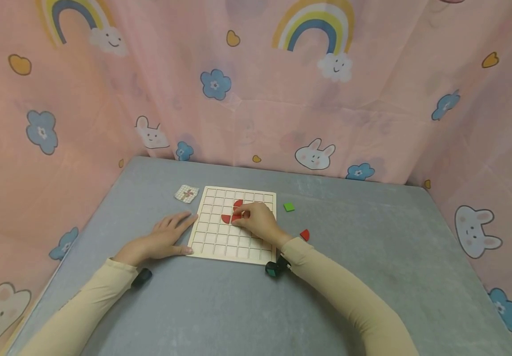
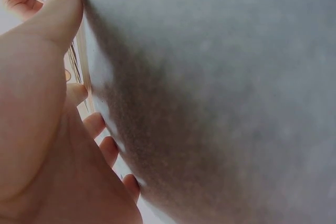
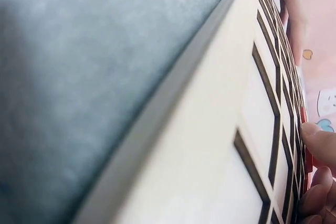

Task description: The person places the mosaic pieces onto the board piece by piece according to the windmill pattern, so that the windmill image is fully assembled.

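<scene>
A pale wooden grid board (image 1: 213, 237) lies on the grey table. My left hand (image 1: 160, 241) rests at its left side, fingers spread, with the thumb and index fingertips at the edge. Over the middle of the board, my right hand (image 1: 260, 221) pinches a red piece (image 3: 308, 162) between thumb and fingers, low at the grid squares. Another red quarter-round piece (image 1: 225, 219) lies just left of those fingertips, and a further red piece (image 1: 238, 202) sits just beyond them. The right hand partly hides the red pieces and the board's right side.
A small patterned card (image 1: 186, 194) lies off the board's far left corner. Right of the board are a green square piece (image 1: 289, 207) and a loose red quarter-round piece (image 1: 304, 235), close to the right wrist. A pink printed curtain (image 1: 256, 118) surrounds the table's back and sides.
</scene>
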The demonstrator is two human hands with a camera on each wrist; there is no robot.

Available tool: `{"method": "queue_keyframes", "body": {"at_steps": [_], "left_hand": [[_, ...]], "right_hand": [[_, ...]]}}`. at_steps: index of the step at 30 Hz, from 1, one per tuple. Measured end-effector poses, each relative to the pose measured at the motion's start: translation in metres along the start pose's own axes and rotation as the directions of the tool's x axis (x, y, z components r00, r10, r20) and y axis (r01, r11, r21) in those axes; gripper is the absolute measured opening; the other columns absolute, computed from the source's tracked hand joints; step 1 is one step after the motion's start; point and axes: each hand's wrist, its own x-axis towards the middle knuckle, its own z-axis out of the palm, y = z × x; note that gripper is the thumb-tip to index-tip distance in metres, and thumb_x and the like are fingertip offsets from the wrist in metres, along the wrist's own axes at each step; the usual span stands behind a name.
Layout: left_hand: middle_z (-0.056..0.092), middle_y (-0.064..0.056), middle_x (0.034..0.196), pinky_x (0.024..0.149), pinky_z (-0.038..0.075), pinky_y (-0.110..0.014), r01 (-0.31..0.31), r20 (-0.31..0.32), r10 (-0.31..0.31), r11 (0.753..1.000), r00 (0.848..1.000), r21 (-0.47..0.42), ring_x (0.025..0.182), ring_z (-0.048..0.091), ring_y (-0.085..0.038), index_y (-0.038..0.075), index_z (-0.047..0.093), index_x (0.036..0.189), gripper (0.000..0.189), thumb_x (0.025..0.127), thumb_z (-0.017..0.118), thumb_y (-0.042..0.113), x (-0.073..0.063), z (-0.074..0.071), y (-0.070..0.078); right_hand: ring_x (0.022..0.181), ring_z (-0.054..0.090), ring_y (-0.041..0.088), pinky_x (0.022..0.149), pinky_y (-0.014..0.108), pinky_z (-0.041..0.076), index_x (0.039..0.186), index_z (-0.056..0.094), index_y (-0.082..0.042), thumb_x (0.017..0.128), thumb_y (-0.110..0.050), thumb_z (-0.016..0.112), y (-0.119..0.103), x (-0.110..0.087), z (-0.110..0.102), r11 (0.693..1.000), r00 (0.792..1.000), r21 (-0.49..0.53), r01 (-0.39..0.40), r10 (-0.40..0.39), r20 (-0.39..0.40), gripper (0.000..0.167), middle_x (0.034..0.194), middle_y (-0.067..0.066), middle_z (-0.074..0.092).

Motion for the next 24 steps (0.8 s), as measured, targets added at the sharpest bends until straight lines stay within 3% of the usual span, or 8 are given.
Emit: {"method": "queue_keyframes", "body": {"at_steps": [24], "left_hand": [[0.016,-0.021,0.162,0.112,0.019,-0.070,-0.004,-0.010,0.004,1.000,1.000,-0.004,0.145,0.021,-0.050,0.013,0.020,0.159,0.093,0.088,0.066,0.053,0.0010,0.0019,-0.0025]], "right_hand": [[0.063,0.046,0.009,0.058,0.022,0.032,0.106,0.078,-0.016,0.083,-0.030,0.080,0.0003,0.0001,0.0018,0.999,1.000,-0.034,-0.019,0.020,0.013,0.027,0.068,-0.003,0.060]]}}
